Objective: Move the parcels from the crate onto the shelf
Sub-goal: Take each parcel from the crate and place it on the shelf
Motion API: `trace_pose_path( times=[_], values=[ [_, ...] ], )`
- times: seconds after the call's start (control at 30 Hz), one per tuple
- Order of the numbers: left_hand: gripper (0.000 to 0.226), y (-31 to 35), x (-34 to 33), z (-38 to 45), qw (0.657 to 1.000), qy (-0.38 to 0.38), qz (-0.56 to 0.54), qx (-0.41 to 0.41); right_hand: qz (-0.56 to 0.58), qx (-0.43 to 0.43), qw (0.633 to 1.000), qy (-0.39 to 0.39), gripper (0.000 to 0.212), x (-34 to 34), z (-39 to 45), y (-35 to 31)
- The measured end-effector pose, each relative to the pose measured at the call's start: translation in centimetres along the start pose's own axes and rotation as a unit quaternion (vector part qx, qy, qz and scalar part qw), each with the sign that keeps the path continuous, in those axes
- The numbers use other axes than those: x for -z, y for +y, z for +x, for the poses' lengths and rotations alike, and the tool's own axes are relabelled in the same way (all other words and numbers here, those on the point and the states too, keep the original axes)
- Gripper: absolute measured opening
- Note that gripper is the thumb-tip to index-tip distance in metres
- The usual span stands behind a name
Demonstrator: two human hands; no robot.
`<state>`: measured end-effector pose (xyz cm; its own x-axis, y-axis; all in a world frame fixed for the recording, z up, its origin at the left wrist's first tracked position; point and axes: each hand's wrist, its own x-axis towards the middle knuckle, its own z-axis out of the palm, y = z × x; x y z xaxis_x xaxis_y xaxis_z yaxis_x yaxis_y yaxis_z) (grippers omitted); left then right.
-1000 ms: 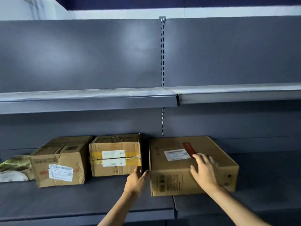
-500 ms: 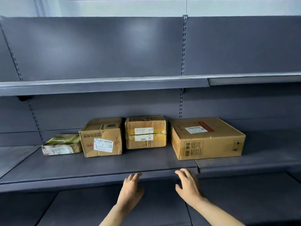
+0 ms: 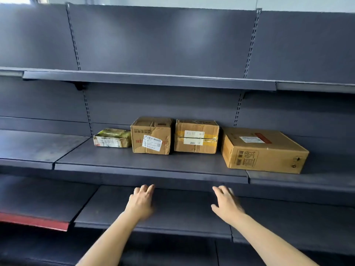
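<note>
Hands (image 3: 141,203) withdrawn, empty, parcels (image 3: 196,136) shelved

Middle shelf (image 3: 149,165): four parcels in a row along the back wall — a flat wrapped packet (image 3: 112,140), a dented box (image 3: 151,135), a taped box (image 3: 196,136) and a wide low box (image 3: 263,149) — with the two middle ones nearly touching and only narrow gaps elsewhere; the front strip of the board before them is bare. Open board lies left of the packet and right of the wide box, and there is tall clearance up to the upper shelf (image 3: 149,79). Left hand (image 3: 141,203) and right hand (image 3: 226,205), both empty with fingers spread, hang over the bare lower shelf (image 3: 182,212), nothing between them.
</note>
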<state>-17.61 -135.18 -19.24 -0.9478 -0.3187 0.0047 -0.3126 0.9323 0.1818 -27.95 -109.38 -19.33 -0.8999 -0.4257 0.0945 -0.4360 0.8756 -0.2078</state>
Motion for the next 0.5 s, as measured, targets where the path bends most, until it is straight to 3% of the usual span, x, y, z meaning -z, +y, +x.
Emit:
trace_pose_path(
  times=[0.5],
  values=[
    [0.072,0.8,0.4,-12.9,1.0,-0.014,0.007,0.003,0.069,-0.041,0.997,-0.001,0.059,-0.7,-13.1,-2.5]
  ],
)
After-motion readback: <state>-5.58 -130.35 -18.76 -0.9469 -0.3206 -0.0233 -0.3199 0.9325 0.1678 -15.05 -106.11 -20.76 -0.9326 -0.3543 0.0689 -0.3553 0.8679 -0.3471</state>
